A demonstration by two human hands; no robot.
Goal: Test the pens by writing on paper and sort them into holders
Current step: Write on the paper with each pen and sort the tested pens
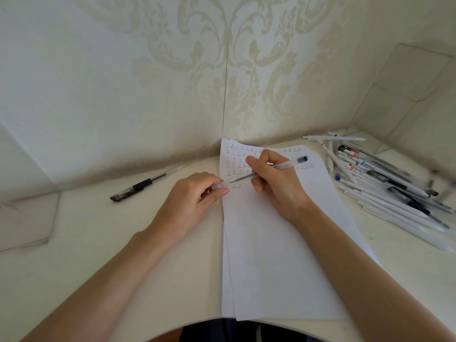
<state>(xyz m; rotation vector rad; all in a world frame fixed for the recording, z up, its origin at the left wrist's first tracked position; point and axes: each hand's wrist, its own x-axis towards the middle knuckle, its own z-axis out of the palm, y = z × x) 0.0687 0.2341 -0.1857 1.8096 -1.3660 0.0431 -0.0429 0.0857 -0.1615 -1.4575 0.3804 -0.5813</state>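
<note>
At the table (172,267), I am working over the paper (278,255) lying at its front edge, a pile (385,191) of pens crowding the right edge. My right hand (274,178) is gripping a clear pen (283,166) over the written rows, and my left hand (190,201) is pinching a clear cap (220,185) by its tip. A black pen (138,187) is lying back left.

Head view, forward-down, close above paper (271,243)
</note>
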